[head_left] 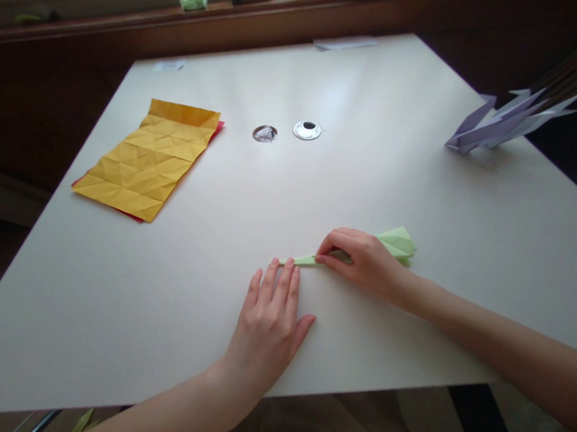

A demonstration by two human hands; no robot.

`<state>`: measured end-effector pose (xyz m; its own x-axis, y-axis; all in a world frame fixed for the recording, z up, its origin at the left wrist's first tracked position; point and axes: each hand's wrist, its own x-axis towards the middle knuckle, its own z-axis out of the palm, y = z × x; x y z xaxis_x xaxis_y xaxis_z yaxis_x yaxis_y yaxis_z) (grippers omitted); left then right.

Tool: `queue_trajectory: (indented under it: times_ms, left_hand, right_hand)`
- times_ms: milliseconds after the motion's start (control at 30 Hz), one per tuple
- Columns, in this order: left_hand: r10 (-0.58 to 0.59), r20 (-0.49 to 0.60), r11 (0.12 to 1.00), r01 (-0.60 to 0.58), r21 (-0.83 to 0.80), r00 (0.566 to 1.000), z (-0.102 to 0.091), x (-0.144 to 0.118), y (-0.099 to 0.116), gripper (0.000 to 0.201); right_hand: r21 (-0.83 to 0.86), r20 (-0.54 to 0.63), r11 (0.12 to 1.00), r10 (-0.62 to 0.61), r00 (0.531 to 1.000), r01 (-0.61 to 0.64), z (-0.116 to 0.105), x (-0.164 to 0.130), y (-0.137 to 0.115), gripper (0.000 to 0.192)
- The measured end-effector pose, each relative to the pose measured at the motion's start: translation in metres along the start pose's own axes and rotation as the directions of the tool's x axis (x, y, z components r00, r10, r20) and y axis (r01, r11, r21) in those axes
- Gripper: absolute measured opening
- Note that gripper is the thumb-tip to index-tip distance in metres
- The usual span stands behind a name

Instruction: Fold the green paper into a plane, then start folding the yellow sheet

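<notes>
A folded strip of light green origami paper [396, 243] lies across the near middle of the white table [210, 214]. Its left part is narrow and flat; the right end widens into pleated layers. My left hand [270, 328] rests flat with fingers stretched out, the fingertips touching the narrow left end. Over the middle of the paper, my right hand [369, 263] pinches it between thumb and index finger. That hand covers part of the folds.
Creased yellow paper [143, 163] lies over red paper [216, 130] at the left. Purple folded origami [488, 125] stands near the right edge. Two round holes, one beside a metal-rimmed grommet [300, 132], lie mid-table. Small items line the wooden ledge [295, 0] behind.
</notes>
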<state>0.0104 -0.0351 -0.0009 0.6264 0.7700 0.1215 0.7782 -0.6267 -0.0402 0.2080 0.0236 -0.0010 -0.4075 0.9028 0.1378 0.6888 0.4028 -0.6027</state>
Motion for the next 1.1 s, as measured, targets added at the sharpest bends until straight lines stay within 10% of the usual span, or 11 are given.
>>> queue_trajectory:
  times_ms: [767,1100]
  left_hand:
    - [0.138,-0.253,0.908,-0.224,-0.354,0.958,0.012,0.036,-0.034,0.02]
    - [0.164,-0.201,0.918,-0.224,-0.327,0.966,0.011,0.038,-0.031,0.017]
  right_hand:
    - [0.005,0.033,1.0,0.021,0.999,-0.021,-0.01,-0.004,0.0,0.011]
    - [-0.039,0.159,0.948,0.319,0.934,-0.317,-0.034,0.0,0.003,0.006]
